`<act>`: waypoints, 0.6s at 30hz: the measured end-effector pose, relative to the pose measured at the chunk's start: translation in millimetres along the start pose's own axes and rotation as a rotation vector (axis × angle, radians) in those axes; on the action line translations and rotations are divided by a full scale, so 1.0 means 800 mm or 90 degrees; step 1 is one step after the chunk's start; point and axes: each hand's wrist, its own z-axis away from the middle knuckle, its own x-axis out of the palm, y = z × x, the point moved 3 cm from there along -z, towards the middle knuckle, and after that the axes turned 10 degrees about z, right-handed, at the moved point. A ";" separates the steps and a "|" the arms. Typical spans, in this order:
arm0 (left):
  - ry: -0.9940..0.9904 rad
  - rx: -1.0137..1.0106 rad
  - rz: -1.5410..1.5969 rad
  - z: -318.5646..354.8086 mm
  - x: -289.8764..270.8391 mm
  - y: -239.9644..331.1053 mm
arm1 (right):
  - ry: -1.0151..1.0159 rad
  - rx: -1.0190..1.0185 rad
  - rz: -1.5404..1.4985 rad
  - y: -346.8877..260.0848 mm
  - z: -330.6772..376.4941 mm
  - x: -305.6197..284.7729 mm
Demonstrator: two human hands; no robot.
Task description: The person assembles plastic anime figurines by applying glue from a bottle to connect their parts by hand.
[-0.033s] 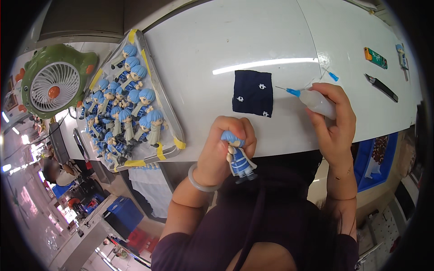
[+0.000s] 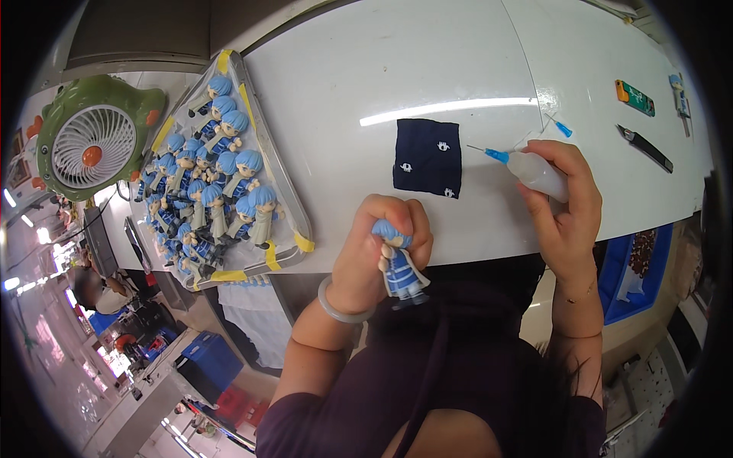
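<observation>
My left hand (image 2: 374, 248) is closed round the head end of a small figurine (image 2: 400, 271) with light blue hair, a blue outfit and a pale cape. The figurine hangs feet down in front of my body, just off the table's near edge. In my right hand (image 2: 569, 202) is a translucent squeeze bottle (image 2: 540, 177), tipped with a blue-hubbed needle (image 2: 495, 155) that points left. Between the hands and farther back, a dark navy cloth (image 2: 427, 159) with small white animal prints lies flat on the white table (image 2: 328, 114); neither hand touches it.
A metal tray (image 2: 286, 206) edged with yellow tape holds many similar figurines at left, beside a green fan (image 2: 92, 145). On the right lie a spare blue needle tip (image 2: 563, 128), a black craft knife (image 2: 645, 147), a green-orange packet (image 2: 635, 98) and another figurine (image 2: 678, 95). A blue bin (image 2: 611, 294) sits below.
The figurine has turned slightly in my left hand, and its feet have shifted a little to the left. My right hand and the bottle look the same.
</observation>
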 end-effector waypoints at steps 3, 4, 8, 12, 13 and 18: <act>0.010 -0.039 0.092 -0.001 -0.004 0.002 | -0.045 0.021 -0.008 0.001 0.000 0.000; 0.011 -0.040 0.089 -0.001 -0.004 0.002 | -0.044 0.022 -0.010 0.002 0.000 0.001; 0.004 -0.052 0.123 -0.002 -0.005 0.002 | -0.044 0.009 -0.022 0.002 0.000 0.000; -0.006 -0.063 0.146 -0.001 -0.007 0.003 | -0.045 0.018 -0.027 0.002 0.000 0.000; -0.006 -0.062 0.145 -0.001 -0.007 0.003 | -0.045 0.018 -0.029 0.002 0.000 0.000; 0.005 -0.054 0.100 -0.001 -0.005 0.001 | -0.039 0.016 -0.029 0.003 0.002 -0.001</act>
